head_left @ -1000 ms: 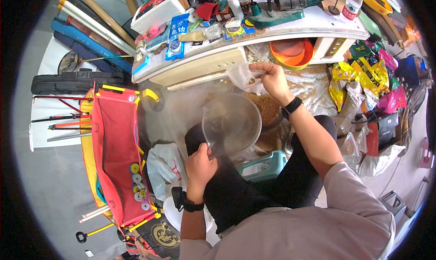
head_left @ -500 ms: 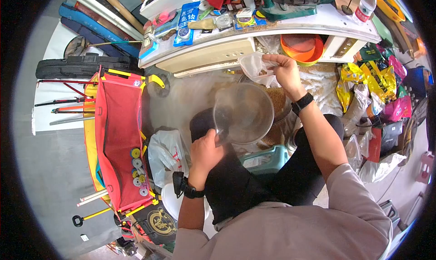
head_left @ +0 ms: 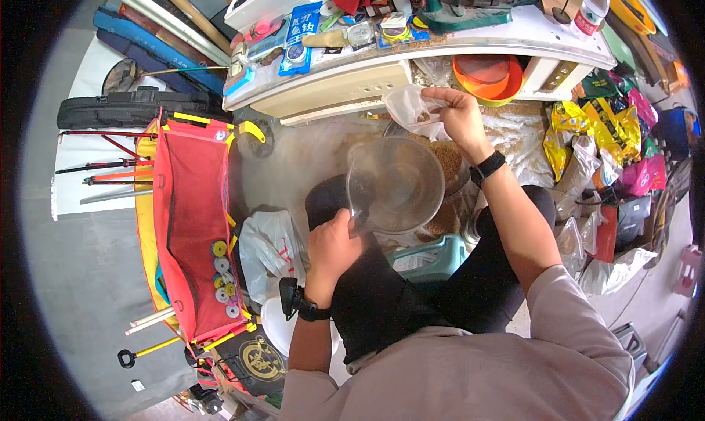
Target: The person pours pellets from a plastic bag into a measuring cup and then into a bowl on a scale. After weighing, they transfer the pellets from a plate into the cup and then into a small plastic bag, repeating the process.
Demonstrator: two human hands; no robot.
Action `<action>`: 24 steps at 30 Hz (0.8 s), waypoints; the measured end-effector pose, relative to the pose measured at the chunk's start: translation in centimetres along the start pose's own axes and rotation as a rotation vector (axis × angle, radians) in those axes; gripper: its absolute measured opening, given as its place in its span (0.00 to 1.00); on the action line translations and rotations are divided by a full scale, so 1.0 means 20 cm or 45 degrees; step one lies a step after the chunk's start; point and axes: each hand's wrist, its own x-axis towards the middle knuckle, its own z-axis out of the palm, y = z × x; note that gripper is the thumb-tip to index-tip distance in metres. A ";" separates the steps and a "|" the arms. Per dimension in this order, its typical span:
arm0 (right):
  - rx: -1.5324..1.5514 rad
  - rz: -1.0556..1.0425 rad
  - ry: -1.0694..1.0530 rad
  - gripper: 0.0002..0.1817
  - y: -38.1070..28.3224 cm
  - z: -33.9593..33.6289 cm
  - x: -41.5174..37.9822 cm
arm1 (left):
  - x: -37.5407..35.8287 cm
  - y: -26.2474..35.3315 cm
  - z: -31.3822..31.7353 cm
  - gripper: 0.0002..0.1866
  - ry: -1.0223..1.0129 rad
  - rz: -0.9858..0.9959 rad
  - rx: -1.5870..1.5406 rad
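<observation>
A clear round plastic bowl point(head_left: 400, 186) is held over my lap, with my left hand point(head_left: 334, 246) closed on its left edge. Up at the drawer front, my right hand point(head_left: 459, 120) pinches the rim of a translucent white plastic bag point(head_left: 411, 111), which hangs open with a few brown bits inside. Partly hidden behind the clear bowl is a wide container of brown grains point(head_left: 443, 156). The bag is just above and behind the clear bowl, apart from it.
A white workbench point(head_left: 543, 42) with tools crosses the top. Under it sits an orange bowl point(head_left: 507, 90). A red mesh cart point(head_left: 198, 222) stands left, near a white plastic bag point(head_left: 268, 252). Yellow packets point(head_left: 613, 131) lie right. A green stool point(head_left: 433, 259) is between my legs.
The translucent bag and my right hand have shifted very slightly left. The clear bowl has moved slightly right, still in my left hand.
</observation>
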 end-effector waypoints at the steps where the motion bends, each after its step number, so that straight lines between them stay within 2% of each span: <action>1: -0.002 0.000 -0.002 0.30 0.00 0.00 0.00 | 0.00 0.00 0.00 0.10 -0.018 -0.017 0.009; 19: -0.020 -0.043 0.011 0.31 0.01 0.01 -0.01 | 0.00 0.02 -0.01 0.09 -0.028 0.000 0.010; 21: -0.039 0.056 -0.009 0.28 -0.01 0.00 -0.02 | 0.00 0.03 -0.01 0.09 -0.026 0.000 0.005; 24: -0.044 0.038 -0.025 0.29 -0.01 -0.01 -0.01 | 0.00 0.04 -0.02 0.09 -0.030 -0.005 0.013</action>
